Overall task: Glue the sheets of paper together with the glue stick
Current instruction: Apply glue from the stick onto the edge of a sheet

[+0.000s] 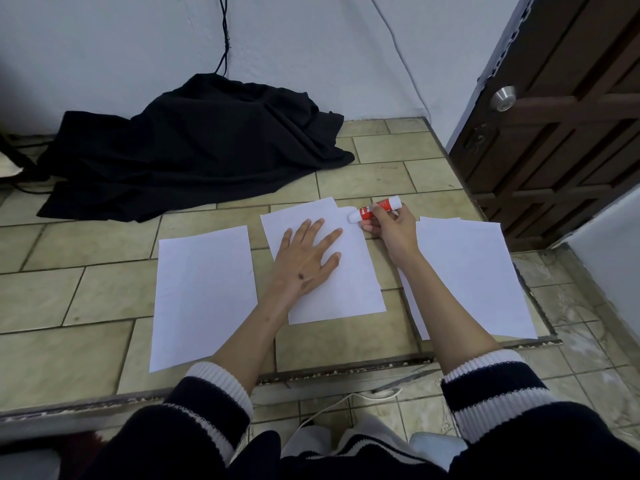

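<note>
A raised platform of glossy beige-green rectangular tiles [104,299] with dark grout lines fills the scene, its near edge rough and chipped. Behind it stands a pale blue-grey painted wall [104,46] with a thin black cable [225,39] hanging down it. A crumpled heap of soft black cloth [194,143] lies on the tiles against the wall. At the right is a dark brown panelled wooden door [561,133] with a round brushed-metal knob [503,98].

Three lots of smooth white paper lie flat on the tiles: a single sheet on the left [204,292], a middle pile of sheets [346,282] slightly out of line with one another at the top, and a loose stack on the right [474,275].

The left hand [306,258] rests flat on the middle pile, fingers straight and spread, pressing it down. The right hand [391,226] grips a red-and-white cylindrical plastic glue stick [375,208], fingers curled round its barrel, held nearly level over the top right corner of the middle pile, its white end toward the paper. Whether that end touches the sheet cannot be told. Both arms wear dark knitted sleeves with white ribbed cuffs [221,382].
</note>
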